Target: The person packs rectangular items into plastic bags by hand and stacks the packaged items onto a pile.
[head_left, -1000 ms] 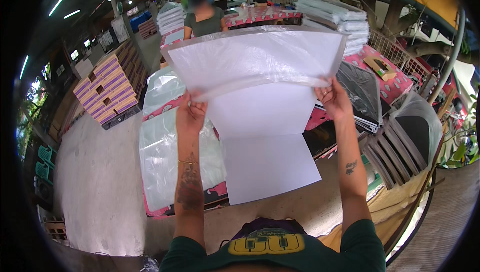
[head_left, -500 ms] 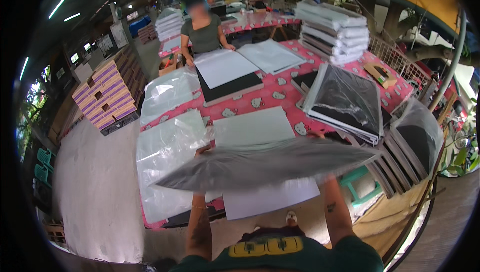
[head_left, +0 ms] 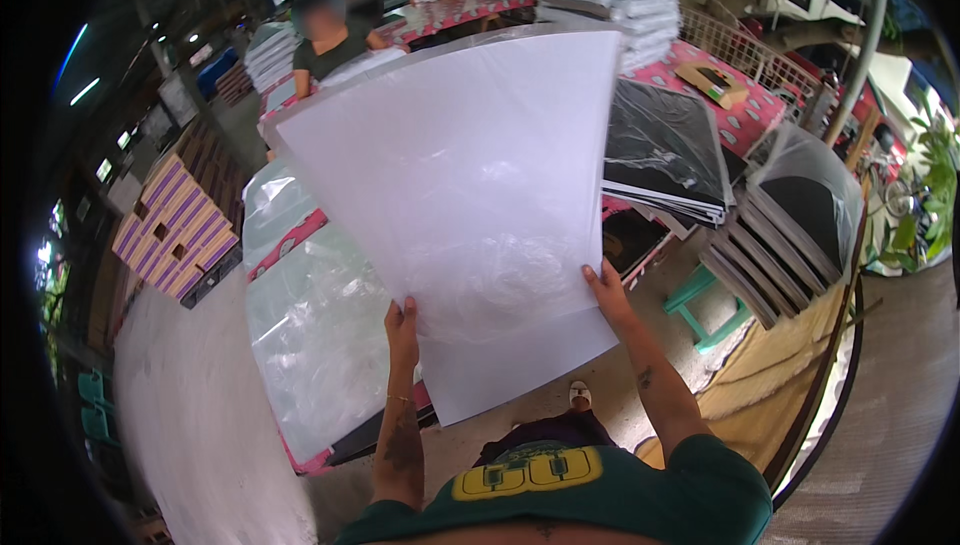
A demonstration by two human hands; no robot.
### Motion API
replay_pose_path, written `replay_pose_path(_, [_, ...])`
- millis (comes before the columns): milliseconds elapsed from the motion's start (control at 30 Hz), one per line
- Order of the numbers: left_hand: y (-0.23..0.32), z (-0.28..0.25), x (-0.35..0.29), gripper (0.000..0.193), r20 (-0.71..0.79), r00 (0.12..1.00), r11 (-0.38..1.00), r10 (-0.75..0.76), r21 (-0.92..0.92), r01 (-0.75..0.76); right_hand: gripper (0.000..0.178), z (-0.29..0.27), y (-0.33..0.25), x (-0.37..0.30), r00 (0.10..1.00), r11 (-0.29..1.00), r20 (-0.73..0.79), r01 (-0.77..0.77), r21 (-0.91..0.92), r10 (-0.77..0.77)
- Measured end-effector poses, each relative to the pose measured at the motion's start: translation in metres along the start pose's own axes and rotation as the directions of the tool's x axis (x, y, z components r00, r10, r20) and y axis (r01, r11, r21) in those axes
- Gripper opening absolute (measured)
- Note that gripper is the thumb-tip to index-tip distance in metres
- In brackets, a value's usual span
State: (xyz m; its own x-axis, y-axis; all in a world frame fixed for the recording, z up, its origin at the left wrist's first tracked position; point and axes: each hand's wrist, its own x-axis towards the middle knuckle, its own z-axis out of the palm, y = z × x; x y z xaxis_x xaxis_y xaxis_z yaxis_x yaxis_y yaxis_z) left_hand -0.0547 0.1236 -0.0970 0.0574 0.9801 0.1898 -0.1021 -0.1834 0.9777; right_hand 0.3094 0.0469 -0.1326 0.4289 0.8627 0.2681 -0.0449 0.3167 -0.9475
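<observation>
Between my two hands stands a large white sheet in clear plastic (head_left: 470,165), raised toward the far side and curving, its face toward me. My left hand (head_left: 402,330) is closed on its near left corner, thumb on the front. At the near right corner my right hand (head_left: 604,290) grips it the same way; the fingers behind are hidden. Just below its near edge a plain white sheet (head_left: 520,370) lies at the table's front. To the left, clear plastic sleeves (head_left: 320,335) are spread on the pink patterned tabletop (head_left: 290,245).
Plastic-wrapped black boards (head_left: 665,145) lie at the right, beside a leaning stack of grey-edged boards (head_left: 790,235) near a green stool (head_left: 705,305). White wrapped bundles (head_left: 610,5) rise at the back. A person (head_left: 330,45) works across the table. Stacked cartons (head_left: 180,235) stand left.
The plastic-wrapped sheet has swung from nearly flat and edge-on, its dark side showing, to raised with its white face toward me. My view has shifted slightly right.
</observation>
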Motion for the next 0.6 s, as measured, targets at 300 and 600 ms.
replay_pose_path(300, [0.056, 0.124, 0.081, 0.030, 0.411, 0.911, 0.983, 0.001, 0.165, -0.076, 0.028, -0.116, -0.050, 0.070, 0.942, 0.997, -0.335, -0.009, 0.075, 0.033])
replay_pose_path(600, [0.013, 0.308, 0.157, 0.025, 0.316, 0.918, 0.914, -0.238, -0.247, 0.322, 0.045, -0.229, -0.090, 0.150, 0.845, 0.988, -0.513, -0.148, 0.045, 0.150])
